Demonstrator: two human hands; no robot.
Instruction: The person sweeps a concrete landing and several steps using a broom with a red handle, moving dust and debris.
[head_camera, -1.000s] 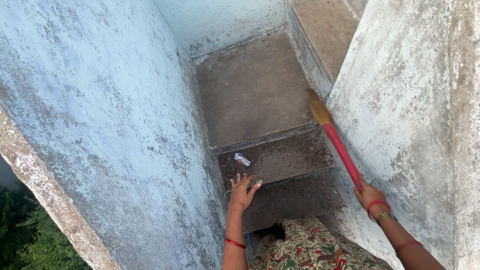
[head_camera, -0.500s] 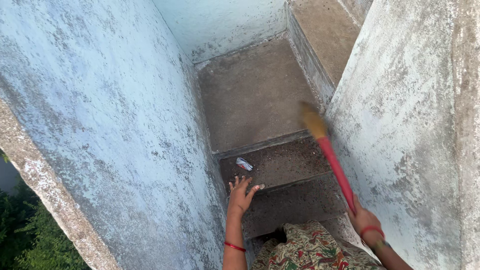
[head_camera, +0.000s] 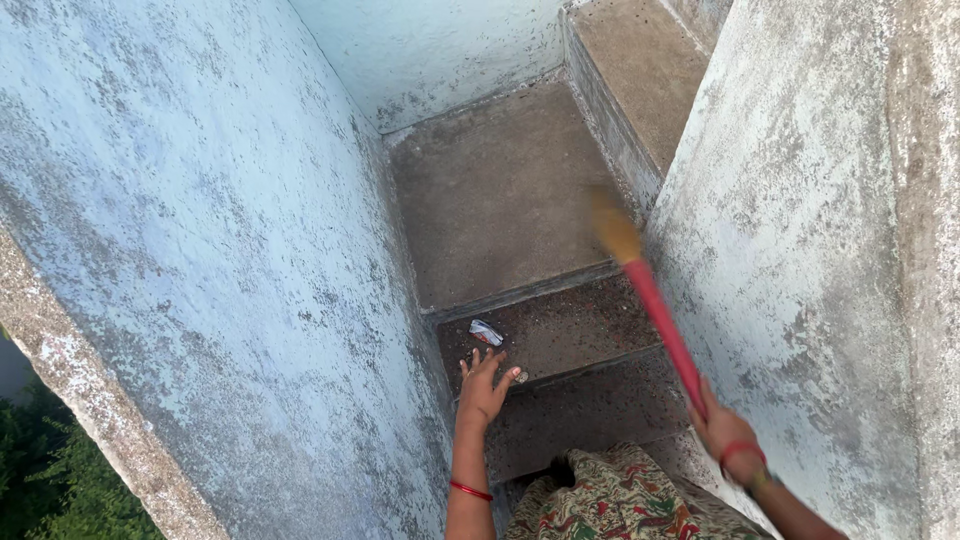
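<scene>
A: Station: narrow outdoor stair between two pale blue plastered walls. Your right hand (head_camera: 727, 432) has its fingers wrapped around the low end of a red-handled broom (head_camera: 660, 320). The grip is closed on the handle.

B: Long axis of the broom?

A: It runs up and away from you, leaning left, from your right hand toward the landing (head_camera: 500, 190). The straw-coloured bristle head (head_camera: 613, 228) is blurred and hangs over the landing's right edge, close to the right wall (head_camera: 800, 230). Contact with the concrete cannot be told.

B: Your left hand?

A: Your left hand (head_camera: 483, 385) holds nothing. Its fingers are spread wide and pressed on the edge of a step (head_camera: 590, 400), just beside the left wall (head_camera: 200, 250).

B: Any litter or packaging?

A: One small crumpled wrapper (head_camera: 486, 332), white-silver with a red patch, on the gritty step above (head_camera: 570, 325), near its left end. It lies just beyond your left fingertips, apart from them. A small pale scrap (head_camera: 521, 376) sits right beside the fingers on the step edge; its kind is too small to tell.

B: Which hand is nearer the wrapper?

A: Your left, by far. The bristle head is well apart from it, up and to the right, so the wrapper lies down-left of the bristles. Both steps carry dark speckled grit; the landing looks plainer.
</scene>
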